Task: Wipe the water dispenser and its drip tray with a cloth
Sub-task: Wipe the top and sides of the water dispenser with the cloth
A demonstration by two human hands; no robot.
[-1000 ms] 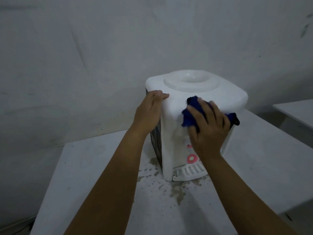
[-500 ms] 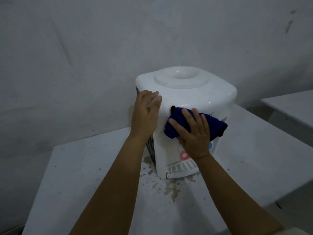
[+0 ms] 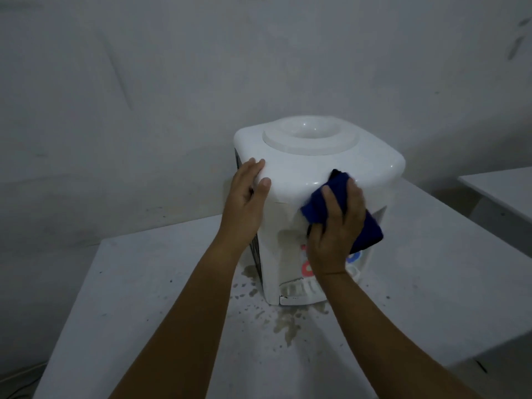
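Head view, nearest first: two bare forearms rise from the bottom edge of the frame toward its centre. Beneath them lies a white table [image 3: 129, 312], its top marked with brownish wet stains [image 3: 283, 323] just below centre, spreading out from the foot of the water dispenser [image 3: 288, 180].

The drip tray [image 3: 299, 292], white and slotted, sits at the base of the dispenser's front, a little right of centre, with a dark smudge along its lower edge. Just above it a red tap [image 3: 305, 267] shows to the left of the right wrist, and a sliver of a blue tap [image 3: 354, 257] shows to the wrist's right.

The right hand [image 3: 335, 226] is right of centre, laid flat with its fingers stretched out over a dark blue cloth [image 3: 319, 203], pressing it against the upper front of the dispenser, just under the rounded top edge. The cloth sticks out past the hand at upper left and at lower right.

The left hand [image 3: 244, 203] is left of centre, released and flat, fingers straight against the dispenser's upper left corner and thumb resting on the front face; it grasps nothing.

The dispenser stands upright on the table in the middle of the frame, its top carrying a round sunken bottle seat [image 3: 311, 136]. Behind it is a plain grey wall [image 3: 172, 82]. At the right edge of the frame, part of a second white table [image 3: 501, 188] is visible, apart from the first.
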